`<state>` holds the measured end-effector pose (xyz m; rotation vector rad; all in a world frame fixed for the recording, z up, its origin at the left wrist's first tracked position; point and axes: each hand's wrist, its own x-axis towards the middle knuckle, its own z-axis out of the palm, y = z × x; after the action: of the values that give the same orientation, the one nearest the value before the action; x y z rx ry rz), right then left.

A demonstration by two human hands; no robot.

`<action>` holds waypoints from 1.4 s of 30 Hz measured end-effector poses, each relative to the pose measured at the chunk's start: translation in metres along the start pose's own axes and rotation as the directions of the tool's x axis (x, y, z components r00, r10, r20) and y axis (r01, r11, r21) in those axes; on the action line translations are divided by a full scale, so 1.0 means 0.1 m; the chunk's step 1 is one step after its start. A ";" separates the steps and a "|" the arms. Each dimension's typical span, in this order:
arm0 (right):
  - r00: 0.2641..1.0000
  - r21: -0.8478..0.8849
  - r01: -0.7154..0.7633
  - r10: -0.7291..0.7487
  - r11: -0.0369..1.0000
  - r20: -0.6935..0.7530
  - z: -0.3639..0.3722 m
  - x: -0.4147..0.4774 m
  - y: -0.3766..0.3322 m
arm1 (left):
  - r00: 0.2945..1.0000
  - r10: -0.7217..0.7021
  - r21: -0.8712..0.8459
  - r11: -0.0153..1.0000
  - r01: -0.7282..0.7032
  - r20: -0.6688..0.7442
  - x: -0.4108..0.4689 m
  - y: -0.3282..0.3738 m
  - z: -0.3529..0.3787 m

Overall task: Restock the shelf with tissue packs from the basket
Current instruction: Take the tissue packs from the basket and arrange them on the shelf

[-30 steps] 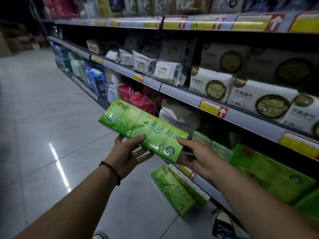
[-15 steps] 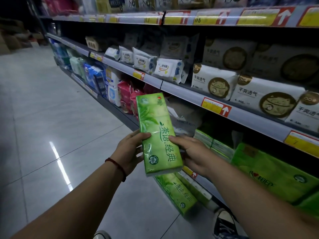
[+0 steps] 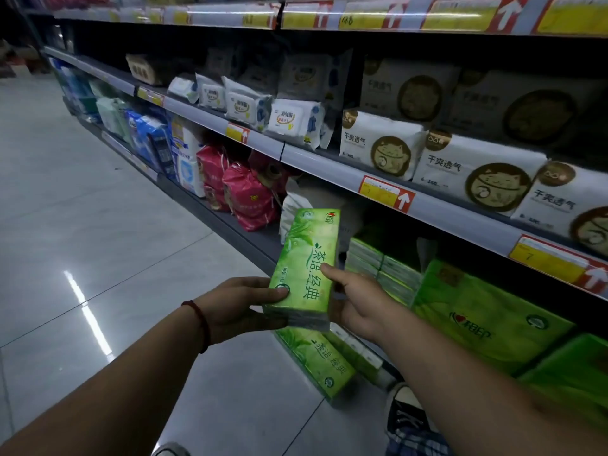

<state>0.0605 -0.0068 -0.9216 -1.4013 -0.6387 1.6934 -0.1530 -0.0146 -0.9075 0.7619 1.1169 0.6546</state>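
One tissue pack (image 3: 306, 268): green wrapper with leaf print and dark characters, held aloft, long axis pointing toward the bottom shelf (image 3: 223, 225). Second matching pack (image 3: 317, 362): lower, directly beneath, tilted. Larger green packs (image 3: 487, 319): shelved, right.

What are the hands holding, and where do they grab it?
A green tissue pack, held at its near end: the left hand grips its left edge, thumb on top, and the right hand grips its right edge.
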 end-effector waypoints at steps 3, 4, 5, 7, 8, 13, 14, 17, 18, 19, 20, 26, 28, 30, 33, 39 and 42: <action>1.000 -0.122 -0.020 0.020 0.992 -0.003 -0.21 0.00 -0.06 | 1.000 0.009 0.003 1.000 -0.009 0.009 0.23 -0.05 0.19; 0.999 -0.151 -0.039 0.039 0.988 -0.003 -0.30 -0.01 -0.09 | 1.000 0.011 0.004 1.000 -0.011 0.005 0.31 -0.06 0.27; 0.999 -0.170 -0.054 0.053 0.984 -0.008 -0.39 0.00 -0.11 | 1.000 0.014 0.006 1.000 -0.014 0.005 0.40 -0.06 0.36; 0.997 -0.173 -0.066 0.059 0.983 -0.041 -0.57 0.03 -0.17 | 1.000 0.030 0.005 1.000 -0.030 0.000 0.59 -0.07 0.56; 0.996 -0.163 -0.067 0.056 0.984 -0.072 -0.66 0.05 -0.19 | 0.999 0.040 0.001 0.999 -0.040 0.001 0.68 -0.08 0.68; 0.974 -0.023 -0.055 0.048 0.998 -0.220 -1.02 0.20 -0.30 | 0.998 0.060 -0.085 0.995 -0.061 -0.019 1.18 -0.16 1.23; 0.969 0.004 -0.060 0.060 0.998 -0.241 -1.08 0.22 -0.30 | 0.998 0.051 -0.142 0.988 -0.054 -0.023 1.26 -0.19 1.34; 0.955 0.098 -0.114 0.136 0.989 -0.264 -1.16 0.28 -0.28 | 0.993 0.023 -0.289 0.956 -0.056 -0.117 1.44 -0.30 1.60; 0.951 0.115 -0.131 0.157 0.985 -0.265 -1.18 0.30 -0.26 | 0.989 0.014 -0.320 0.945 -0.061 -0.147 1.48 -0.33 1.66; 0.944 0.127 -0.144 0.174 0.981 -0.279 -1.20 0.33 -0.25 | 0.987 0.018 -0.339 0.938 -0.072 -0.160 1.51 -0.36 1.72; 0.940 0.149 -0.152 0.190 0.977 -0.285 -1.21 0.35 -0.24 | 0.987 0.020 -0.352 0.933 -0.076 -0.160 1.53 -0.38 1.77; 0.936 0.277 -0.128 0.208 0.952 -0.283 -1.21 0.55 -0.22 | 0.986 0.027 -0.408 0.908 -0.093 -0.165 1.64 -0.32 1.89; 0.935 0.295 -0.111 0.200 0.949 -0.294 -1.20 0.63 -0.26 | 0.965 0.058 -0.426 0.890 -0.165 -0.254 1.73 -0.31 1.92; 0.936 0.351 -0.069 0.182 0.934 -0.300 -1.17 0.71 -0.28 | 0.951 0.080 -0.401 0.894 -0.201 -0.299 1.81 -0.32 1.95; 0.923 0.435 0.013 0.157 0.900 -0.352 -1.19 0.88 -0.30 | 0.952 0.126 -0.283 0.937 -0.206 -0.278 1.87 -0.33 2.04; 0.866 0.499 0.099 0.172 0.861 -0.469 -1.17 1.15 -0.31 | 0.963 0.183 -0.134 0.968 -0.211 -0.196 1.96 -0.26 2.17; 0.867 0.547 0.130 0.173 0.827 -0.467 -1.21 1.18 -0.32 | 0.964 0.202 -0.084 0.972 -0.219 -0.175 2.04 -0.29 2.19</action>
<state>0.1815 0.0948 -0.9898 -1.3158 0.1783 1.2881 0.1195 0.0844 -0.9865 0.7542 1.1514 0.9632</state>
